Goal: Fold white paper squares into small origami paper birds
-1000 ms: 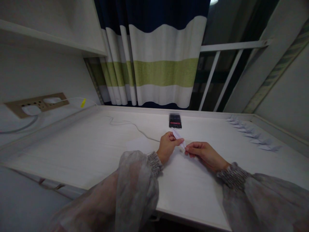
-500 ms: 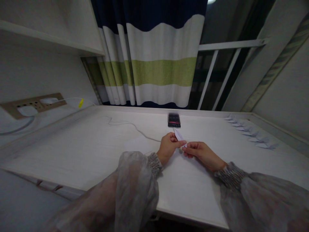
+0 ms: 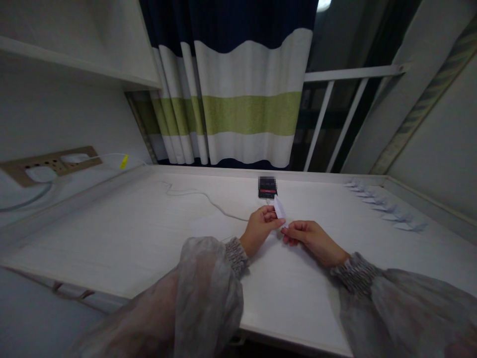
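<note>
Over the middle of the white desk, both my hands pinch a small folded white paper piece. My left hand grips its lower part with fingers closed. My right hand meets it from the right and pinches the near end, fingers curled. The paper's pointed tip sticks up and away from me. Both arms wear sheer grey sleeves with gathered cuffs.
A dark phone lies just beyond my hands, with a white cable running left across the desk. A row of several small folded paper shapes lines the right edge. A power strip sits on the left ledge. A striped curtain hangs behind.
The folded paper has been turned more upright between my fingers, its tip now rising higher. Both hands stayed close together at the same spot.
</note>
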